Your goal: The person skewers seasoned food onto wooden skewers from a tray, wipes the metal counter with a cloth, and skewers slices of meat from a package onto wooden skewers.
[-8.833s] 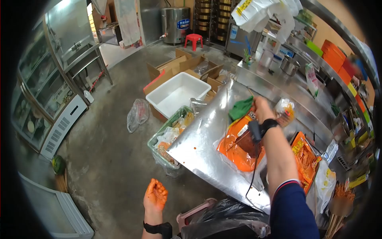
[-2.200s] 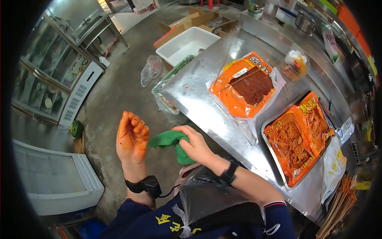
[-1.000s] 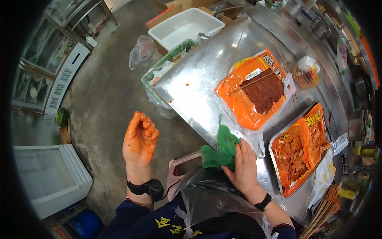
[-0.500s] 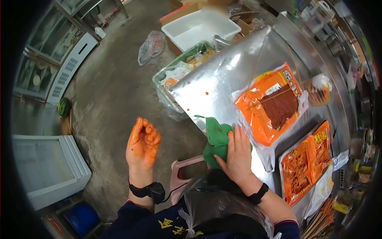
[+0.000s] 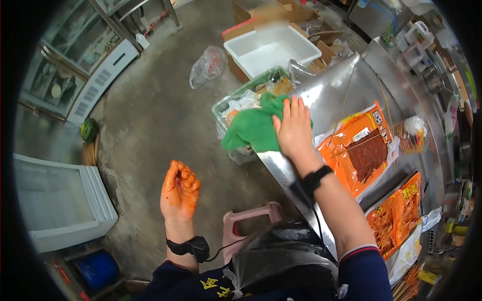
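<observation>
The right hand [image 5: 293,128] lies flat with its fingers spread on a green cloth [image 5: 253,129], pressing it down on the far corner of the shiny metal table [image 5: 331,95]. Part of the cloth hangs off the table edge, over a green bin [image 5: 236,103] full of bags and scraps that stands right against the table. The left hand [image 5: 179,190] is held up in the air over the floor, well apart from the table. It is covered in orange sauce, its fingers are curled loosely, and it holds nothing.

Just beside the right wrist lies an open orange pack [image 5: 359,148] with a dark red slab in it. Nearer the person, a tray [image 5: 401,215] holds more orange packs. A small bag of food [image 5: 411,133] sits past the open pack. Behind the bin stands a white tub [image 5: 271,47] among cardboard boxes. A clear bag [image 5: 208,65] lies on the bare grey floor [image 5: 150,115], which has lots of open room. A pink stool [image 5: 248,223] stands near the person's knees.
</observation>
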A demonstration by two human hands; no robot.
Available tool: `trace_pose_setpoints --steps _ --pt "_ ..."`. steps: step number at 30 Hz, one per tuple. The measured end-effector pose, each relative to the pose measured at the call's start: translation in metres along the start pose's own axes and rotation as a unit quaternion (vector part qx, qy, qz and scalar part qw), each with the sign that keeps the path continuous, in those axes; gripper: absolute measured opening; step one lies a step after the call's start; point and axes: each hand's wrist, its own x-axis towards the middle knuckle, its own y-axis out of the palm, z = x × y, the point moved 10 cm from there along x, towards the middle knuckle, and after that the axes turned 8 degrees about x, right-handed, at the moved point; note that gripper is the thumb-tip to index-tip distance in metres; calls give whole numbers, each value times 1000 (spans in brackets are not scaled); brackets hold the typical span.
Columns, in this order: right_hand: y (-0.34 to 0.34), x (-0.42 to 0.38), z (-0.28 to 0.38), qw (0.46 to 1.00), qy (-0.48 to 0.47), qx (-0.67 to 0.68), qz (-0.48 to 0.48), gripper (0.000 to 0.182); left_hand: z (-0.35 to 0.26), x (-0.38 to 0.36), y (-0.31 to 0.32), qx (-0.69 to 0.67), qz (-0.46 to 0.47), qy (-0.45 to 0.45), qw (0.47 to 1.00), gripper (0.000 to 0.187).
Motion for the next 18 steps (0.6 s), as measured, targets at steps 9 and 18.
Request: trace_pose_setpoints --steps 9,18 --pt "4 3 8 1000 -12 -22 15 53 -13 -17 11 -56 56 3 997 17" --pt "-22 -99 69 980 -156 77 92 51 5 -36 93 8 136 -15 991 15"
